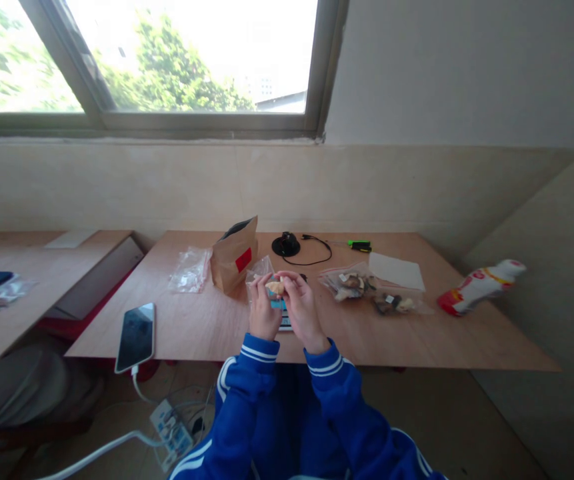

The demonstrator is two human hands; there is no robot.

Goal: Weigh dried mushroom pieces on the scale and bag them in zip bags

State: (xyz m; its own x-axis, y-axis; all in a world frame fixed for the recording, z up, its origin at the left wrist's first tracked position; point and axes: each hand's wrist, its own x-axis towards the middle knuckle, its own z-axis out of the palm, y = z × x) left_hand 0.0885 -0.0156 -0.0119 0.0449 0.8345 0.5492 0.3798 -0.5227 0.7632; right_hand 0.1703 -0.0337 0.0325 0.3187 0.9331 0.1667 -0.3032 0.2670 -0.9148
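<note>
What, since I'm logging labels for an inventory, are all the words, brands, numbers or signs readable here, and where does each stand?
No text reads clearly.
Drink bottle: red lettering, too blurred to read.
Kraft paper pouch: red label, no legible writing.
Two clear bags: white labels, too small to read.
Blue-and-white device: markings too small to read.
Power strip: nothing legible.

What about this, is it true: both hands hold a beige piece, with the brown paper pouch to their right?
Wrong side: in the head view, the brown paper pouch stands left of the left hand and right hand, which hold the beige piece.
</note>
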